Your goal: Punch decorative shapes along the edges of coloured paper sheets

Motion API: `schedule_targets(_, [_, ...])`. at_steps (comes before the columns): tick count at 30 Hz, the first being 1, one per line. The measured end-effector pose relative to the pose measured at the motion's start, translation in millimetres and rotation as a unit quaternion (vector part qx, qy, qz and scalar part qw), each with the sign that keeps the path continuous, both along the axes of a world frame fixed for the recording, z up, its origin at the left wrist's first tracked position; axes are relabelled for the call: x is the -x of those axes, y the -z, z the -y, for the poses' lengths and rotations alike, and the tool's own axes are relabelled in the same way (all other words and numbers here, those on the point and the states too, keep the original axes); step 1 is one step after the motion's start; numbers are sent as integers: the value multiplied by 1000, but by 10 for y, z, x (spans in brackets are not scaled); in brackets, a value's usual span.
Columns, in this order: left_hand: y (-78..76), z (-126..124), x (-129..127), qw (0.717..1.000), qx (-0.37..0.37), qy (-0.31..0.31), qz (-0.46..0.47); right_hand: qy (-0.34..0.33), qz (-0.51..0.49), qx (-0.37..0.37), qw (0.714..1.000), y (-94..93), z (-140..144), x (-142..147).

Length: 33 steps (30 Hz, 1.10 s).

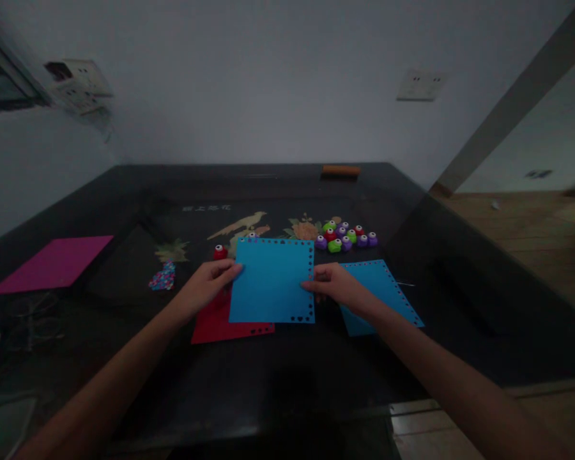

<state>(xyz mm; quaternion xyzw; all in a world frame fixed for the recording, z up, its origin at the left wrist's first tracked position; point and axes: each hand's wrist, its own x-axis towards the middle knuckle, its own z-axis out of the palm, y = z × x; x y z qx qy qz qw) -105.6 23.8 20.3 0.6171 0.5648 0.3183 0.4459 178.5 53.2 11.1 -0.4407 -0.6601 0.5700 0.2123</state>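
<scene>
Both arms reach forward over the table (287,383). Left hand (206,284) and right hand (335,285) pinch opposite edges of the blue sheet (272,281), which overlaps the red sheet (215,326).

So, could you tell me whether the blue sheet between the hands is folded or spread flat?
Spread flat: the blue sheet shows all four edges.

Under the left hand (209,285), a red sheet (220,326) is mostly covered by the blue sheet (273,281); only its lower strip shows. Beneath the right hand (334,287) and forearm, a second blue sheet (383,294) is partly hidden. Beyond the right hand, the small punches (345,235) are too small to tell apart, perhaps a dozen. Both forearms are cut off by the lower edge.
</scene>
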Motion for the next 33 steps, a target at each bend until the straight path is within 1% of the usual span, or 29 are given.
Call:
schedule_targets(1, [-18,-1,-56,1000,10,15,1,14,-7,1,1000,17,12,-46])
schedule_targets(3, [-44,0,-174,998,49,31,34,37,-23,8,999,54,28,-117])
schedule_targets(6, [-32,1,-332,993,90,17,79,48,-38,23,998,94,40,-178])
schedule_targets(12, [59,-5,-476,991,92,-9,92,30,-57,52,997,89,41,-247])
schedule_targets(14, [63,-10,-495,991,91,-10,96,26,-53,52,997,72,48,-251])
schedule_targets(19, [53,-58,-526,992,81,3,97,41,-12,43,998,30,76,-217])
schedule_targets(21, [62,-89,-525,995,61,12,79,46,-14,45,998,34,76,-210])
schedule_targets(22, [68,-107,-519,998,36,16,53,50,-16,44,998,41,73,-210])
schedule_targets(25, [84,-180,-467,995,-76,12,-58,62,-5,27,998,77,54,-223])
schedule_targets(27, [90,-256,-398,984,-137,-6,-117,67,2,17,998,104,43,-229])
schedule_targets(30, [100,-424,-243,963,-188,-52,-186,76,-5,11,997,137,32,-228])
schedule_targets(33, [127,-617,-85,930,-230,-109,-267,83,-12,13,996,155,21,-224])
